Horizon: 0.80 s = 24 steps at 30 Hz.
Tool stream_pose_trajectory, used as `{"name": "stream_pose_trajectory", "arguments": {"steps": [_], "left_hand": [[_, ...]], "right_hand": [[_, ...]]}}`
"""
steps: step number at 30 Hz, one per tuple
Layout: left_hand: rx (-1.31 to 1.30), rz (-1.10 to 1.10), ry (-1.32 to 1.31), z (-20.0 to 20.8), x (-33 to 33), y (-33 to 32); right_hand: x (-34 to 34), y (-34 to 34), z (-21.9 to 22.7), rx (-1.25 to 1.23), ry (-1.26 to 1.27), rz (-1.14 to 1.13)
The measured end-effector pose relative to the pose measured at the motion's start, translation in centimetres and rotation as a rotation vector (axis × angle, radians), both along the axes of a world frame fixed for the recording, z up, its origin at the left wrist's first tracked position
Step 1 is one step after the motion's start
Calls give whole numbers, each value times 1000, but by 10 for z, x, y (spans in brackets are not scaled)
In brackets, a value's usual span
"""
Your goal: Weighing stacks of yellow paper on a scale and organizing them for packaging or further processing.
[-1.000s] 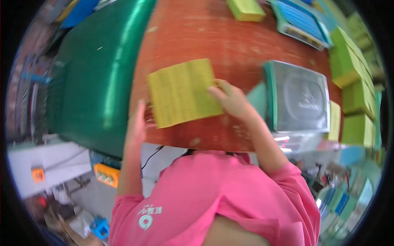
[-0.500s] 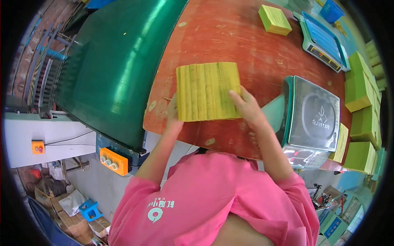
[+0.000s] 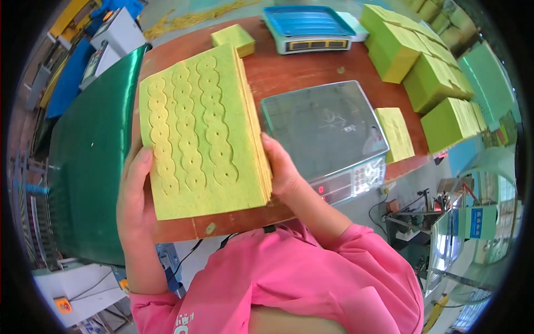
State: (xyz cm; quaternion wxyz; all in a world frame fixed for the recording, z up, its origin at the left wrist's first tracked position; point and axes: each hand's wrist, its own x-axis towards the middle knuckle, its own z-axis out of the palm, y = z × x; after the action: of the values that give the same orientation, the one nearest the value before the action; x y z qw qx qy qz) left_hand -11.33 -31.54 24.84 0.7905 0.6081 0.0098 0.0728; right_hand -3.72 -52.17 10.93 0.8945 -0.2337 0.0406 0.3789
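Between my two hands is a thick stack of yellow paper sheets point(image 3: 206, 133), its broad face turned up toward me. Three rows of round, coin-like cut shapes run along that face. My left hand point(image 3: 136, 189) grips the left edge, thumb on the front and fingers hidden behind. On the other side my right hand point(image 3: 281, 167) presses against the layered right edge; most of its fingers are out of sight behind the stack. The digital scale point(image 3: 325, 128) with a dark, plastic-covered plate stands just right of my right hand.
A red-brown table point(image 3: 289, 69) lies under the work. At its back are a small yellow paper block point(image 3: 233, 39) and a blue-topped scale point(image 3: 308, 25). Yellow stacks point(image 3: 439, 83) line the right side, near a thin yellow pile point(image 3: 395, 133). A green conveyor belt point(image 3: 89, 167) runs along the left.
The stack has been tilted up, so its patterned face shows instead of its layered edge. My view has swung to the right, bringing the scales and yellow stacks further in.
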Motion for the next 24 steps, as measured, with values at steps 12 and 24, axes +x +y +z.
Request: {"name": "stream_pose_trajectory", "arguments": {"steps": [12,24], "left_hand": [[-206,-208,398,-41,107,-154],[33,-277,323,-58,119,-209]], "right_hand": [[80,-191,8,-257,-37,-109],[67,-271,43,-1260,-764,-391]]}}
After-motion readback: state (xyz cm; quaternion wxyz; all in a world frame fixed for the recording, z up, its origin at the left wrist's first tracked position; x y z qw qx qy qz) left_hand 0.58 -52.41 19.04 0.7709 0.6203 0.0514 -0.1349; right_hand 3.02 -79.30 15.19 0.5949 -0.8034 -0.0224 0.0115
